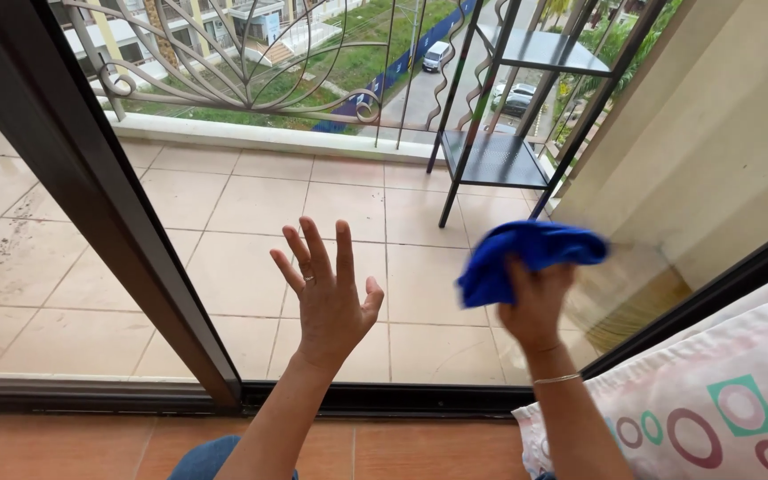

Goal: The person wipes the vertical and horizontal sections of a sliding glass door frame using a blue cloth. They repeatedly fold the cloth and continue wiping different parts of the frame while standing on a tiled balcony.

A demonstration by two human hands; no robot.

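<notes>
One cam on my head, looking down & fwd, close to the glass door (224, 249), balcony floor (251, 204) beyond

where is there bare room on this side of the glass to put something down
Bare floor strip left of the left hand, along the door track. Crowded right: pillow under the right hand gripping the blue cloth.

You are facing a sliding glass door, your left hand (329, 298) lying flat against the pane (251, 240) and your right hand (537, 302) beside it, pressing a cloth (526, 258) on the glass. A pillow (713, 400) is lying right of your right arm; beyond the glass, a metal shelf (500, 160) is standing on the balcony floor (224, 204) before the railing (224, 62).
</notes>
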